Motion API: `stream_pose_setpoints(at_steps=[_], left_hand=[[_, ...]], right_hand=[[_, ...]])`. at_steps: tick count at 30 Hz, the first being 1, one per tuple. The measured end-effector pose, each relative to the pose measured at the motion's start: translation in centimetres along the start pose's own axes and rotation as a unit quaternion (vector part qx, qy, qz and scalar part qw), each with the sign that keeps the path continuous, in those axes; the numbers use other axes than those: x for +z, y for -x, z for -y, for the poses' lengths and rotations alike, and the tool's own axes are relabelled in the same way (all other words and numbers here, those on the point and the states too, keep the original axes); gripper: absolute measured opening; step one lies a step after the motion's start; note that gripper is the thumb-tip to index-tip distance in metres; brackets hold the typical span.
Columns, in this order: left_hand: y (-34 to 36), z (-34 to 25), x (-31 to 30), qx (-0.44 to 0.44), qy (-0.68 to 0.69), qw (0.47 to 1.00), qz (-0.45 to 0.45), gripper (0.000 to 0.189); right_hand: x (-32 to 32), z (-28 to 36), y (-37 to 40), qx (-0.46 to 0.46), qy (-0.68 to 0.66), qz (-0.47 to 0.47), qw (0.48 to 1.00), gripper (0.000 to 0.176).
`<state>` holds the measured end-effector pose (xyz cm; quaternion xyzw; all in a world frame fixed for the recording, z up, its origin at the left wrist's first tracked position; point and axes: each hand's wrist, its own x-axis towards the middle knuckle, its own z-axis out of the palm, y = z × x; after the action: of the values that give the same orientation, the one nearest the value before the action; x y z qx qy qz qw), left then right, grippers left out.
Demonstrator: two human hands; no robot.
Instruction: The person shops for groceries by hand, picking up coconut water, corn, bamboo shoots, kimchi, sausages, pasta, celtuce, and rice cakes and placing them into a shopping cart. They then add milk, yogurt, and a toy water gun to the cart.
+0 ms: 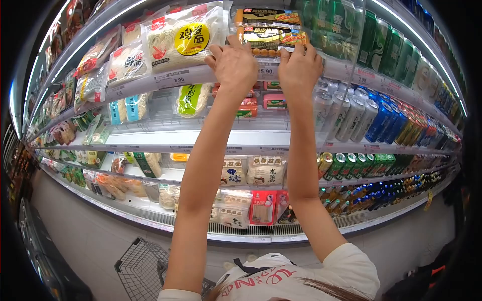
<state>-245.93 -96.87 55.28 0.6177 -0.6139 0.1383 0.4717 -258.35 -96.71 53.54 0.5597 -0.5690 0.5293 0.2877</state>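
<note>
Both arms reach up to a refrigerated shelf. On it lies a black and yellow sausage package (pixel 271 38), with a similar package (pixel 268 16) behind it. My left hand (pixel 235 60) is at the package's left edge, fingers bent over its corner. At the lower right edge, my right hand (pixel 301 64) has its fingers curled onto the package. A large noodle bag (pixel 183 37) with a yellow label lies just left of my left hand. Below the hands runs the shelf's price strip (pixel 268 71).
Green cans (pixel 381 42) stand to the right behind a clear divider (pixel 357 45). Silver cans (pixel 351 118) and blue cans (pixel 384 120) fill the shelf below. Noodle packs (pixel 233 170) lie lower down. A wire cart (pixel 143 268) stands at the bottom left.
</note>
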Motion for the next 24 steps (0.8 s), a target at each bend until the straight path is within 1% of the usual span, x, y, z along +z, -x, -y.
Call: stream_pose_setpoints(at_steps=[1,4,5,7,9,11,14,15,16,17,18,19,20,21,22,23,24], left_hand=[[-0.2,-0.4,0.2,-0.012,0.014,1.0,0.006,0.039],[-0.3,-0.6,0.3,-0.017,0.109,0.989,-0.102,0.05],[-0.1,-0.7,0.3,-0.015,0.21,0.971,-0.114,0.05],[-0.5,-0.8,0.7,-0.004,0.396,0.907,-0.146,0.052],[-1.5,-0.5,1.8,-0.032,0.551,0.83,-0.085,0.052],[-1.3,-1.0,1.5,0.008,0.639,0.764,-0.088,0.039],[0.9,-1.6,-1.7,0.126,0.475,0.842,-0.224,0.036],[1.6,-1.5,-2.8,0.134,0.475,0.837,-0.235,0.036],[2.3,-1.3,-3.8,0.143,0.477,0.832,-0.245,0.035],[3.2,-1.2,-4.5,0.151,0.48,0.827,-0.253,0.035],[4.5,-0.6,-5.4,0.142,0.478,0.829,-0.255,0.037],[6.2,0.3,-6.6,0.131,0.477,0.831,-0.256,0.038],[8.5,1.3,-7.7,0.114,0.477,0.833,-0.254,0.039],[11.2,2.6,-8.9,0.083,0.503,0.828,-0.234,0.041],[13.9,4.3,-10.0,0.074,0.441,0.863,-0.234,0.043],[17.0,5.8,-10.0,0.008,0.516,0.823,-0.238,0.045],[19.8,7.2,-10.8,-0.059,0.547,0.805,-0.223,0.046]], right_hand=[[0.5,-0.3,0.3,-0.013,-0.007,-0.016,1.0,0.036],[2.0,-0.8,1.1,-0.049,-0.02,-0.062,0.997,0.044],[2.3,-1.1,1.5,-0.056,-0.018,-0.077,0.995,0.046],[2.8,-1.2,1.8,-0.063,-0.026,-0.096,0.993,0.048],[3.1,-1.4,2.0,-0.062,-0.041,-0.098,0.992,0.05],[3.1,-1.8,2.2,-0.072,-0.05,-0.094,0.992,0.049],[2.7,-1.3,2.2,-0.079,-0.091,-0.092,0.988,0.048],[2.2,-0.8,2.2,-0.08,-0.107,-0.092,0.987,0.047],[1.1,0.0,2.3,-0.079,-0.173,-0.09,0.978,0.047],[0.4,0.6,2.6,-0.046,-0.274,-0.091,0.956,0.046],[-0.2,1.3,3.2,-0.011,-0.371,-0.09,0.924,0.046],[-1.0,2.0,3.8,0.026,-0.462,-0.085,0.882,0.046],[-2.7,3.5,5.0,0.09,-0.572,-0.068,0.813,0.044],[-3.4,4.4,6.7,0.099,-0.616,-0.042,0.78,0.044],[-4.2,4.9,8.4,0.109,-0.656,-0.016,0.746,0.043],[-5.0,5.3,10.4,0.123,-0.689,0.015,0.714,0.043],[-5.6,6.0,12.8,0.159,-0.691,0.092,0.699,0.044]])
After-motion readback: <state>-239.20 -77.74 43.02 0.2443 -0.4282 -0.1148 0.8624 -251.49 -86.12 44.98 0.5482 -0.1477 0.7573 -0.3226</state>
